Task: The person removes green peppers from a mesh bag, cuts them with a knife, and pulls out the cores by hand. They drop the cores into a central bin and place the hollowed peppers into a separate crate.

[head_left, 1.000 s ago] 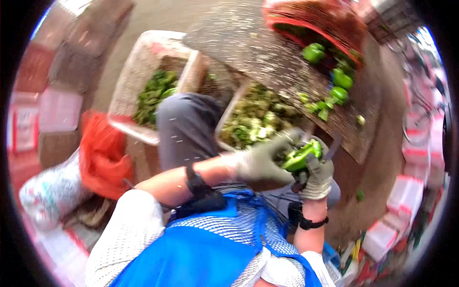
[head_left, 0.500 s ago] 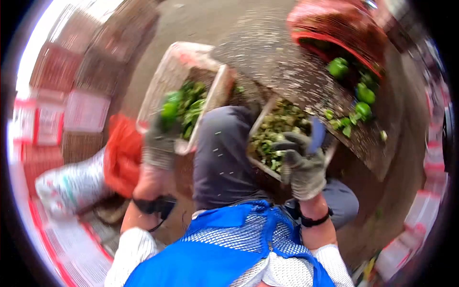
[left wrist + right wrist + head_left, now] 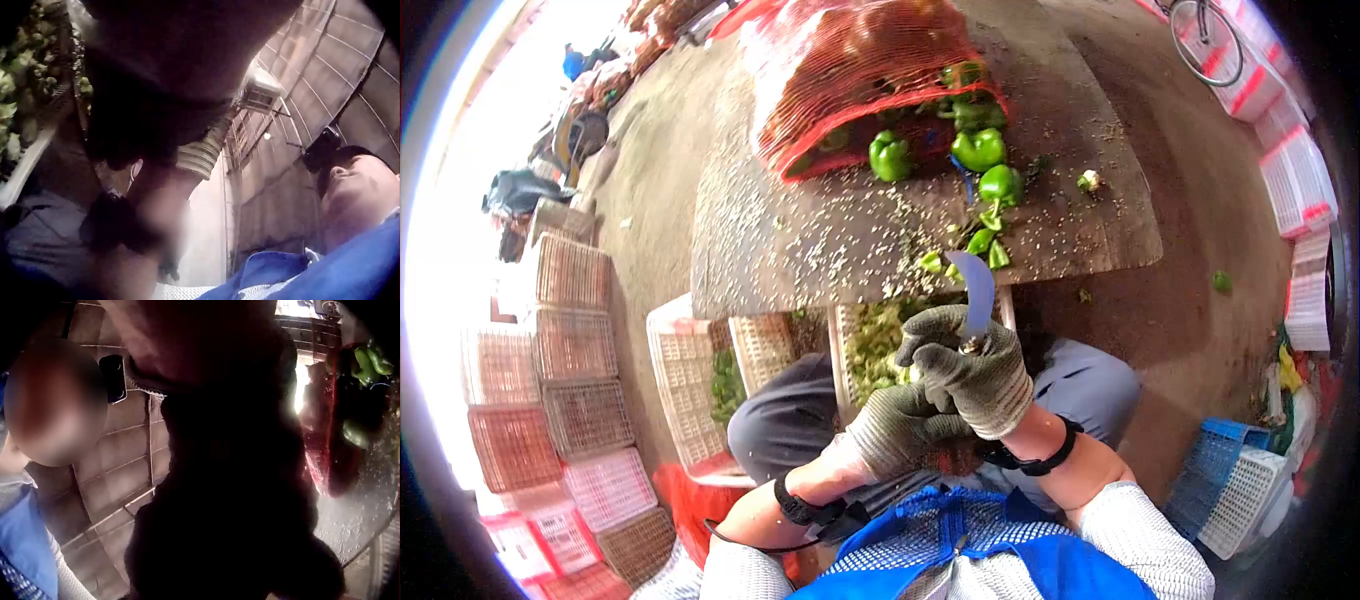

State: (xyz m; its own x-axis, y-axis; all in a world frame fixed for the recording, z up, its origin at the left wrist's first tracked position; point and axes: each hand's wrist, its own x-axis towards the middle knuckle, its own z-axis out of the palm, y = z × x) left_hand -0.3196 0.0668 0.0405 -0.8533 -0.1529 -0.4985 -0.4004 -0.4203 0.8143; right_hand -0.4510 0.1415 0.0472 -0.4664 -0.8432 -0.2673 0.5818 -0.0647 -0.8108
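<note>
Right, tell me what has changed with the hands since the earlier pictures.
The left hand has moved rightward, from over the left crate to the right hand; the green pepper it held no longer shows. Its present grip is unclear. The right hand still grips the curved knife; peppers still lie by the red net bag.

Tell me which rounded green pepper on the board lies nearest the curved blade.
The pepper by the cut pieces; the other rounded ones lie farther from the blade, towards or in the red net bag.
</note>
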